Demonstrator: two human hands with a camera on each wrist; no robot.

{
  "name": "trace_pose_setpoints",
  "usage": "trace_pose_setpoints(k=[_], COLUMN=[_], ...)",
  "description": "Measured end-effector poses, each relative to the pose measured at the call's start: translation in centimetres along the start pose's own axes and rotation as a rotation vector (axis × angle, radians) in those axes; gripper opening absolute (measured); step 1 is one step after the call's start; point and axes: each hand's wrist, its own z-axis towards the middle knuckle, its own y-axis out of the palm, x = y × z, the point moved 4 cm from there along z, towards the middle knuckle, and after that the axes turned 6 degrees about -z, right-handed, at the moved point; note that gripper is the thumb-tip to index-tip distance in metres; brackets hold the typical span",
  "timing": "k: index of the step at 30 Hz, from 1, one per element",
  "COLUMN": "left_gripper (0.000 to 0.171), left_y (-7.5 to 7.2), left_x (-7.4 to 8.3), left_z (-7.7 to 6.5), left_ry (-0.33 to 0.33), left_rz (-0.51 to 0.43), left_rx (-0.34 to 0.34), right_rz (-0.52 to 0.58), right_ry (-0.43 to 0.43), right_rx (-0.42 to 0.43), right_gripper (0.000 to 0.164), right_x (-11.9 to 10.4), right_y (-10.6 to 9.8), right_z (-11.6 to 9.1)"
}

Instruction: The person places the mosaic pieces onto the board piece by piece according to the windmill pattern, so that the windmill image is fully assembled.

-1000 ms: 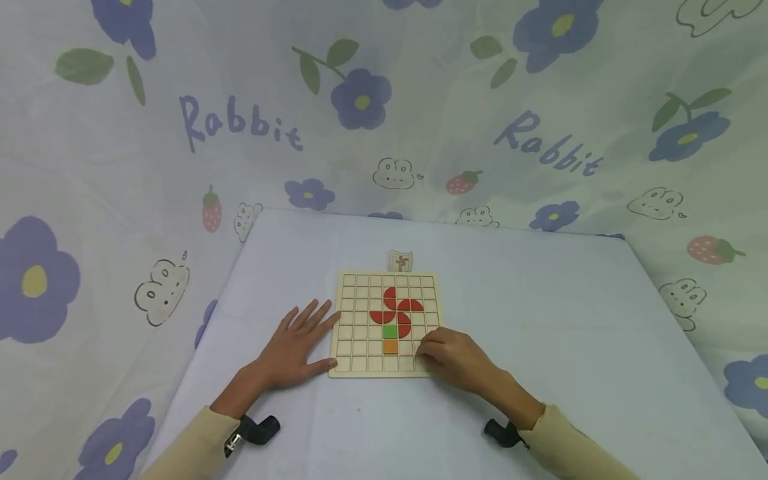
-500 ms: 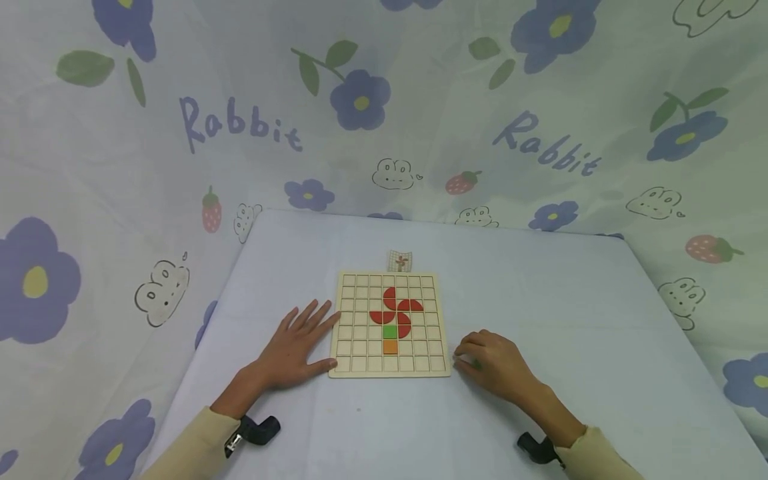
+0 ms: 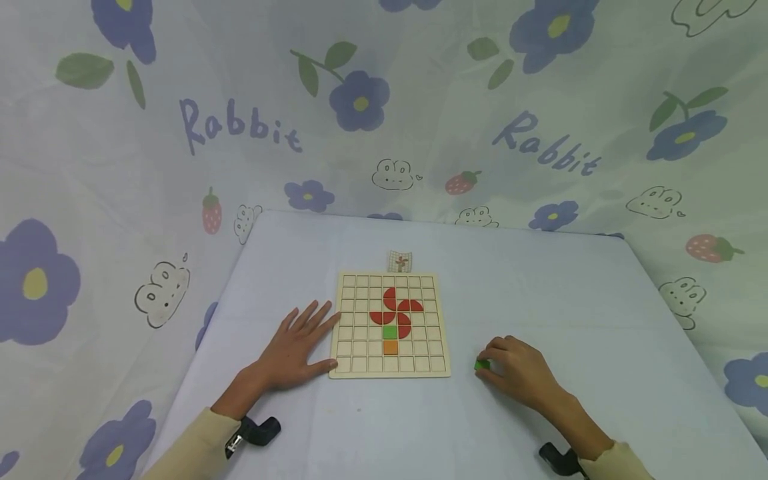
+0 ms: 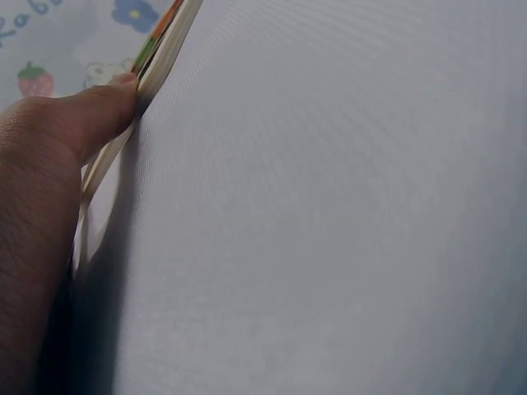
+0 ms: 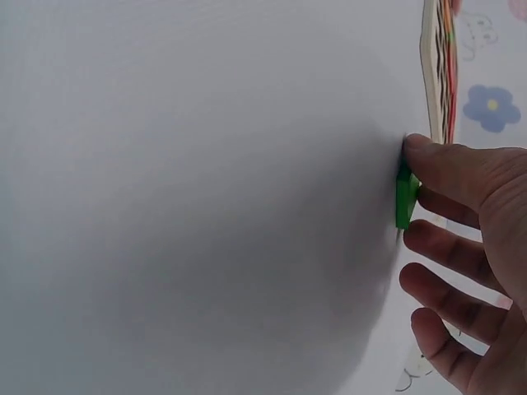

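Observation:
My left hand (image 3: 292, 350) lies flat with spread fingers at the left edge of a wooden grid board (image 3: 345, 347), thumb and fingertips touching its rim. To the right of the board, my right hand (image 3: 521, 373) pinches a small green tile (image 3: 482, 365) between thumb and fingers, low over the white table. The right wrist view shows this green tile (image 5: 403, 197) tight by the thumb, its other fingers loosely bent. On the board, red curved tiles (image 3: 405, 325) form a pinwheel. Below them sit a green square tile (image 3: 390, 332) and an orange square tile (image 3: 391, 347).
A small picture card (image 3: 400, 261) with a red pinwheel on a grid rests just behind the board. White cloth covers the table (image 3: 540, 280). A curtain (image 3: 420, 133) printed with flowers and rabbits hangs around the back and sides.
My right hand has moved off the board's lower right corner, rightward across the table, and the green tile now shows at its fingertips. My left hand and the tiles on the board stay put.

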Motion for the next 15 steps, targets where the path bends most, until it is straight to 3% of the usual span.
trace_pose_setpoints(k=[15], left_gripper=[0.086], left_y=[0.00], left_x=[-0.02], left_z=[0.01], left_ry=[0.000], left_rz=[0.002], left_rx=[-0.001], right_rz=[0.010], right_ry=[-0.076], right_rx=[0.104], right_gripper=[0.015], right_x=[-0.24], right_y=[0.65], right_z=[0.46])
